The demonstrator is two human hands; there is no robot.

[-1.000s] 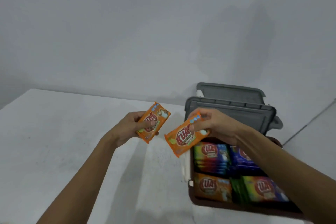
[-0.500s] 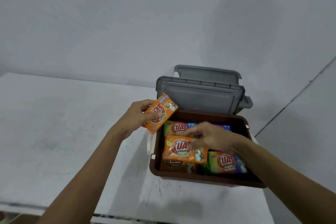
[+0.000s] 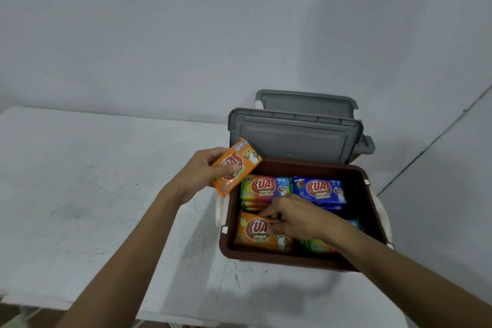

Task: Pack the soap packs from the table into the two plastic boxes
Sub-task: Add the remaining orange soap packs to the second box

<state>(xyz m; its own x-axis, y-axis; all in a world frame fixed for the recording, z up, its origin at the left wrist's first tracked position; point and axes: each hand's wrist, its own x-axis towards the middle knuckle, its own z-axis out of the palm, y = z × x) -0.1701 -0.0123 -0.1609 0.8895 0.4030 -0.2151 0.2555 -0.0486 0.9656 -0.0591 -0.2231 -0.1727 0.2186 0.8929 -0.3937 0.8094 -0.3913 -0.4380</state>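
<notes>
Being gripped by the left hand (image 3: 202, 170), just left of centre in the frame, is an orange soap pack (image 3: 235, 166). Fingers are being curled round its left edge with the thumb laid across the front. It's being held tilted in the air over the upper-left corner of the brown box (image 3: 306, 169), and whether it's touching the rim can't really be told.

Lower down, a second orange pack (image 3: 255, 231) is being pinched at its right end by the right hand (image 3: 295, 217), with the fingers curled onto its top edge. This one is lying face up inside the box, in the lower-left corner. Whether it's fully down on what's under it can't be told either.

More of the box is being taken up by other packs. A rainbow stack (image 3: 262, 189) is sitting in the upper left and a blue pack (image 3: 319, 190) just beside it in the upper right, both face up with KUAT readable. A green-yellow pack (image 3: 314, 243) is being mostly hidden under the right forearm in the lower right.

The box is being carried by the white table (image 3: 80, 194), centre-right of the frame. A gray lid (image 3: 295, 138) is standing upright right behind the far wall, and a second gray lid (image 3: 306, 101) is showing behind it, higher up. The top half is being filled by a plain pale wall (image 3: 186, 21).
</notes>
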